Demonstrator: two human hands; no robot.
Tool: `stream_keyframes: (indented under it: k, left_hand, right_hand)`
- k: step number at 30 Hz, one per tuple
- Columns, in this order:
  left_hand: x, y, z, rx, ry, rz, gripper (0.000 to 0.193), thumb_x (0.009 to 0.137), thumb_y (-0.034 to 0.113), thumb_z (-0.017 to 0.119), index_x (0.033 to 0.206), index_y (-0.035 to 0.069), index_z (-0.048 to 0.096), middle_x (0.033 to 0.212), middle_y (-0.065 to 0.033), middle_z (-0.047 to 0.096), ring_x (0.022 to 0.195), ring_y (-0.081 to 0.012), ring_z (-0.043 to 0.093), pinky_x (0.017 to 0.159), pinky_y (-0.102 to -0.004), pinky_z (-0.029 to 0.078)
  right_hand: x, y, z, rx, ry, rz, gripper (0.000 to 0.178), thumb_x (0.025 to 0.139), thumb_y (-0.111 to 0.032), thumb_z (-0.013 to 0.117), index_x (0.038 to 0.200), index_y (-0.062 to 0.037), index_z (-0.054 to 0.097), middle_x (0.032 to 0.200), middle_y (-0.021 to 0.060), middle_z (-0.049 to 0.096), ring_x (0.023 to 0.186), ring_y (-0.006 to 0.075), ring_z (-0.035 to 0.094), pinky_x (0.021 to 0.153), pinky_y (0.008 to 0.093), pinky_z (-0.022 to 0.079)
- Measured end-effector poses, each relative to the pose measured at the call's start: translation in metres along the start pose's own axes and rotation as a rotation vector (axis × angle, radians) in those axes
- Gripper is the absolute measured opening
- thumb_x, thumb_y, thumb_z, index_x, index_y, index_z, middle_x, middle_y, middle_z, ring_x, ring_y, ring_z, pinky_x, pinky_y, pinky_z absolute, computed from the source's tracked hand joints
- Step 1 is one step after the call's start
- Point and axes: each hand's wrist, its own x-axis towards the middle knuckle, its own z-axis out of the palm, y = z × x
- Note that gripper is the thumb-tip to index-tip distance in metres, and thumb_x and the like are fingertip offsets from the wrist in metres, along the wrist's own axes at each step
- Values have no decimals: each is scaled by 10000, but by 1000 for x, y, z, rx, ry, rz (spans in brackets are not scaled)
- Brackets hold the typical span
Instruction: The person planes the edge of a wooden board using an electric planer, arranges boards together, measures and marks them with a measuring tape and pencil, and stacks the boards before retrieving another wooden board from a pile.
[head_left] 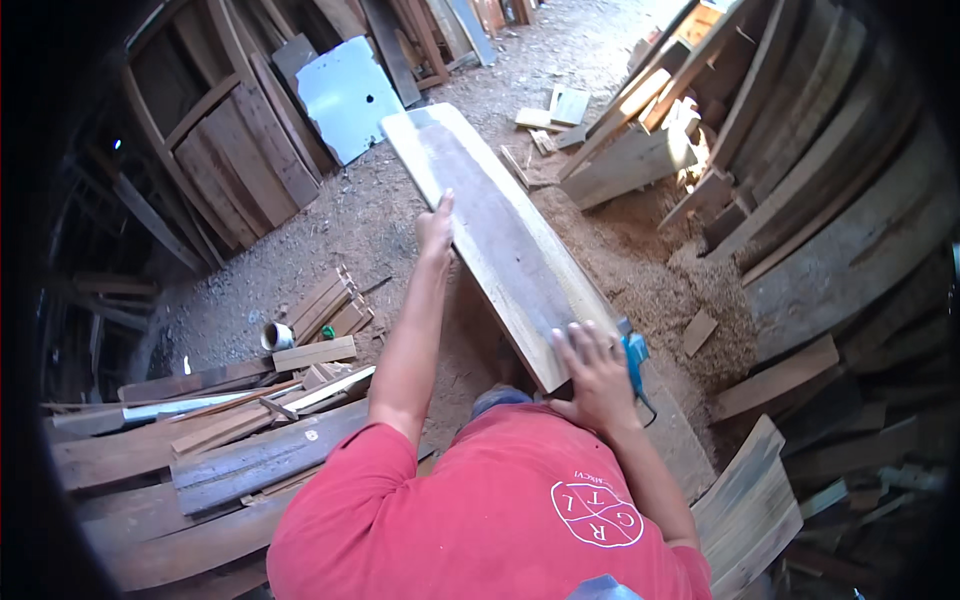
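Note:
A long, thick wooden plank (500, 230) stretches away in front of me, with a greyish-brown middle and pale edges. My left hand (436, 230) is closed around its left edge, thumb on top and the other fingers hidden below. On the near end, my right hand (595, 375) lies with its fingers spread flat over the surface and its thumb by the end edge. Beside that hand, at the plank's right edge, a blue power tool (636, 360) with a dark cord is partly hidden. What supports the plank underneath cannot be seen.
Stacked boards (250, 460) lie at the lower left, near a white cup-shaped container (276, 336). Sawdust and shavings (665, 295) cover the ground at right. Tall boards (800, 130) lean there. A pale blue panel (345, 98) and wooden frames (215, 140) stand far left.

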Motion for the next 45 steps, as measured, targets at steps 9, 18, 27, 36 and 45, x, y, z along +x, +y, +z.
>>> stream_keyframes:
  k: [9,18,27,36,45]
  left_hand:
    - [97,37,56,577,-271,-9,742,992,659,445,1251,17,711,1223,-231,720,1135,-329,703,972,-408,525]
    - [45,-122,-34,273,-223,-221,790,1050,661,347,1432,9,577,1283,-135,662,1155,-251,614,935,-384,456]
    - [20,-204,-139,703,-233,-214,823,1020,701,358,1403,17,609,1305,-199,679,1267,-314,604,1083,-415,428]
    - [-12,-140,-95,461,-363,3,686,999,544,578,1440,18,561,1437,-232,587,1375,-347,535,1165,-431,383]
    - [-102,15,2,153,-761,460,1343,745,347,902,1646,47,-48,1703,-193,-5,1596,-324,-2,1290,-453,93]
  right_hand:
    - [110,50,89,399,218,102,496,827,-93,697,1308,12,639,1096,257,727,950,355,746,789,447,605]
    - [275,-3,5,296,387,-6,188,855,-233,708,892,-51,678,729,195,676,641,392,684,603,480,544]
    - [325,-23,-26,295,332,89,226,828,-248,700,874,-27,682,760,239,707,746,438,712,718,531,561]
    - [309,-31,-12,346,392,110,241,837,-261,722,890,-27,694,765,237,700,750,437,706,701,516,561]
    - [299,-25,-9,359,379,111,233,861,-258,707,927,-35,686,787,233,706,755,436,707,698,507,567]
